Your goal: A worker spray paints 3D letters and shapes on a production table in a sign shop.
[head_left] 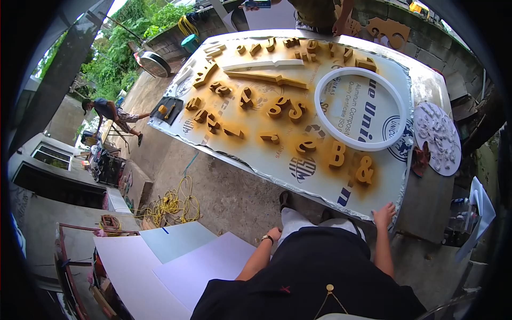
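Observation:
My right hand (384,215) rests at the near right edge of the work table, fingers apart and holding nothing. My left hand (274,233), with a watch on its wrist, hangs beside my thigh; its fingers are too small to make out. Before me, a printed composite panel (256,165) covers the table. Gold-painted letters stand on it in rows, among them a letter B (337,154) and an ampersand (365,170), the ones closest to my right hand. A white ring (318,109) lies at the right, and a long gold strip (266,78) lies near a white one (264,65).
Across the table a person (317,13) stands, holding a can (257,4). Another person (109,111) bends at the far left. A round white board (437,138) with small pieces sits at the right. Yellow cord (173,205) and pale sheets (208,269) lie at my left.

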{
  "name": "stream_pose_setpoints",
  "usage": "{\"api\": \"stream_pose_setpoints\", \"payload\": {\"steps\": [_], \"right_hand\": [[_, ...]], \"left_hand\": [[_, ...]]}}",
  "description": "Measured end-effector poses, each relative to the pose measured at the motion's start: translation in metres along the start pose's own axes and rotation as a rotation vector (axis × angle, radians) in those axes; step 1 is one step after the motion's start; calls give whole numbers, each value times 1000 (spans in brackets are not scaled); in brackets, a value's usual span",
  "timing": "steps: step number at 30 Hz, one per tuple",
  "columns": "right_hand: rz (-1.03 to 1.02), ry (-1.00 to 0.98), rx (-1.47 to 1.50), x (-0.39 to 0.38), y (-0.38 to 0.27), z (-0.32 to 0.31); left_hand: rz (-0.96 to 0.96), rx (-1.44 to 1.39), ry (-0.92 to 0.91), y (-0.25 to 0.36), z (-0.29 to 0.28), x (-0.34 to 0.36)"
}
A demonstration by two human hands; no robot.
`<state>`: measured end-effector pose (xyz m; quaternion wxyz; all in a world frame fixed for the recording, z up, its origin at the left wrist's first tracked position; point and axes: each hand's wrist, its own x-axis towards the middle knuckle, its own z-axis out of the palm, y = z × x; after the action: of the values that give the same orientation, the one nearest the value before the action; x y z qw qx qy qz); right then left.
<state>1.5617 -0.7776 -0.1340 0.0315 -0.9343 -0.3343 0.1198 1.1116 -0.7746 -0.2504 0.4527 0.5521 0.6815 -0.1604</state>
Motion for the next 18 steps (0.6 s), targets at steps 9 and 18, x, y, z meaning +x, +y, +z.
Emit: {"api": "stream_pose_setpoints", "payload": {"steps": [9, 18], "right_hand": [[20, -16, -38, 0, -2, -3], [40, -23, -25, 0, -3, -4]], "left_hand": [[28, 34, -3, 0, -2, 2], [25, 24, 9, 5, -5, 3]]}}
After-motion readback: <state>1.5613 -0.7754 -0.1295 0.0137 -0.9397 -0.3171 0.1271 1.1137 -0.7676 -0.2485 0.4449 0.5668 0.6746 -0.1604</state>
